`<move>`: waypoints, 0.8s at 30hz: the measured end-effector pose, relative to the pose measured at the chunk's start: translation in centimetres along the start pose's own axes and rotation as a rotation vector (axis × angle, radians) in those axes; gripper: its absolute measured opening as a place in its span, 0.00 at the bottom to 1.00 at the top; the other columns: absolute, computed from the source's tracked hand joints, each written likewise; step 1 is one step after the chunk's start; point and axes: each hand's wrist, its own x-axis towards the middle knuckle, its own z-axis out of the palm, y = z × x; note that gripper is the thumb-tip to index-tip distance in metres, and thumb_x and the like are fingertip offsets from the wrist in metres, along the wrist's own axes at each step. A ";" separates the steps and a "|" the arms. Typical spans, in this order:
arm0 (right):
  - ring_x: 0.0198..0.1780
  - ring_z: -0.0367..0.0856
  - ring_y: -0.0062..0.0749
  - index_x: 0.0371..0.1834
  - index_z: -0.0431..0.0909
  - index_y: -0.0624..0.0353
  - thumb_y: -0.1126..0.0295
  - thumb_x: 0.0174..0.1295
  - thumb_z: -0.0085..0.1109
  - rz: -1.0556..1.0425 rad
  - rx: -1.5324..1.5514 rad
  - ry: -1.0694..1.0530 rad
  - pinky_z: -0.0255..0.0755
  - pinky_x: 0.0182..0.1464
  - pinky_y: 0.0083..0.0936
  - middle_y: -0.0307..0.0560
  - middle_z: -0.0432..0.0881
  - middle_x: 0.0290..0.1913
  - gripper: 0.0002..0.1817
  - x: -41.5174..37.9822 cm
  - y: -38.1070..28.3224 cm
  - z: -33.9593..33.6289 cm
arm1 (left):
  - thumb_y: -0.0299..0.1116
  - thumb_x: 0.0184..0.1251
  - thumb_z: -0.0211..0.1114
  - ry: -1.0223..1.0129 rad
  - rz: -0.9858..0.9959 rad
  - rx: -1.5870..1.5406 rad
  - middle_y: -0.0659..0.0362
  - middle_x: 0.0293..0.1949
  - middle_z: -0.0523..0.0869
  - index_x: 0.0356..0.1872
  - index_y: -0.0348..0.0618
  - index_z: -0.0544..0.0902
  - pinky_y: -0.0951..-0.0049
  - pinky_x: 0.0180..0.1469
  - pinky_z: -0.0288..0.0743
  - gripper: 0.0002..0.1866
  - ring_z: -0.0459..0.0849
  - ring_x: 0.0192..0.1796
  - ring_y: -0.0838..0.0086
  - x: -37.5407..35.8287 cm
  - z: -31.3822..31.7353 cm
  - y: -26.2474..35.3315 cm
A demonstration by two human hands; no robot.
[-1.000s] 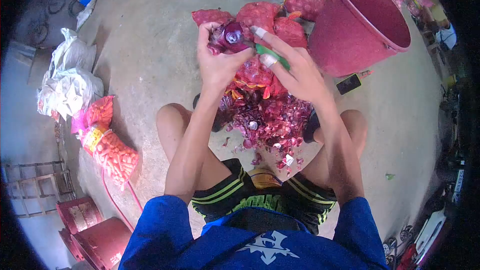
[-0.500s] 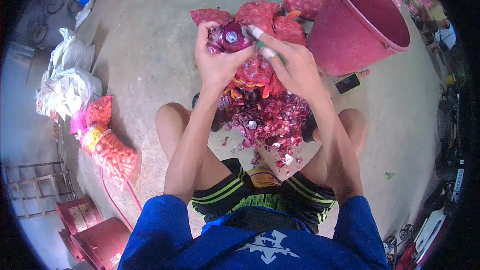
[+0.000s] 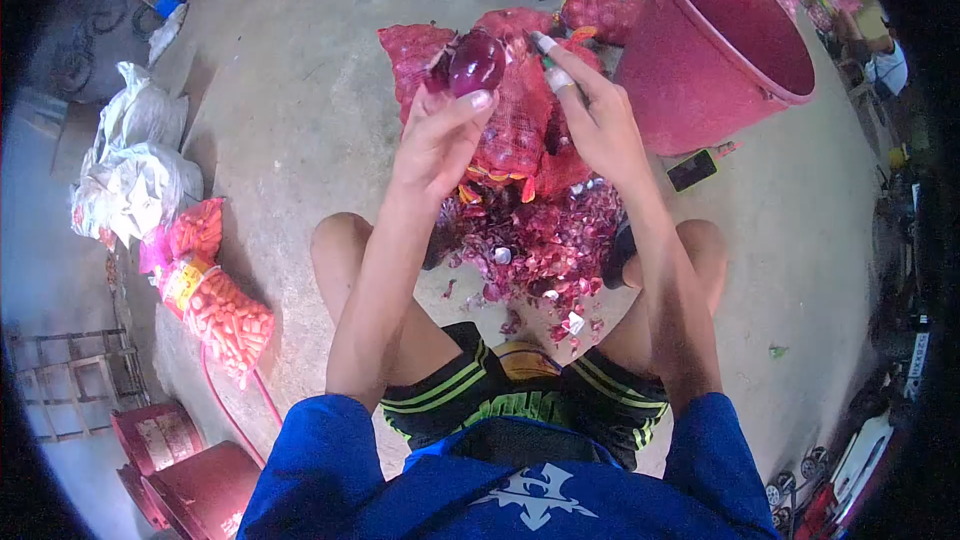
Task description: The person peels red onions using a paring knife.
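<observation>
My left hand [image 3: 440, 140] is closed around a peeled-looking, shiny red onion [image 3: 477, 65], with loose dark skin at its left side. To the right, apart from the onion, my right hand [image 3: 600, 125] pinches a small green-handled knife [image 3: 548, 62]; its blade hardly shows. White wraps cover fingertips of that hand. Red mesh bags of onions [image 3: 510, 135] lie below and behind both hands. Between my feet spreads a heap of onion skins [image 3: 545, 250].
A large red tub [image 3: 680, 70] stands at the right, with a phone [image 3: 692, 170] on the floor beside it. White sacks [image 3: 145, 175] and a bag of carrots [image 3: 225, 310] lie at the left. Red metal pieces [image 3: 205, 480] sit lower left.
My hands have drawn apart: the right hand moved away to the right with the knife. The onion has been turned, its root-like pale end no longer facing me.
</observation>
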 end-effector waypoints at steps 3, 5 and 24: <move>0.32 0.83 0.27 0.79 0.75 0.55 0.66 0.82 0.54 0.182 0.221 -0.088 0.78 0.39 0.31 0.51 0.89 0.36 0.25 -0.2 -0.3 -0.2 | 0.16 0.69 0.71 0.029 -0.086 -0.181 0.51 0.69 0.83 0.73 0.40 0.73 0.63 0.72 0.80 0.32 0.82 0.72 0.60 0.1 0.2 0.4; 0.30 0.80 0.24 0.82 0.71 0.56 0.64 0.83 0.53 0.295 0.426 -0.152 0.75 0.35 0.26 0.47 0.87 0.35 0.27 0.1 -0.7 -1.1 | 0.17 0.70 0.70 0.040 -0.101 -0.185 0.52 0.69 0.82 0.74 0.41 0.72 0.64 0.73 0.79 0.32 0.82 0.72 0.61 0.2 -0.7 0.4; 0.34 0.72 0.12 0.80 0.73 0.60 0.68 0.83 0.55 0.290 0.637 -0.234 0.68 0.36 0.16 0.31 0.78 0.39 0.25 -0.9 -2.1 0.4 | 0.33 0.74 0.74 0.190 -0.164 -0.138 0.57 0.63 0.87 0.66 0.49 0.79 0.61 0.75 0.79 0.22 0.86 0.67 0.65 0.1 -0.1 -0.9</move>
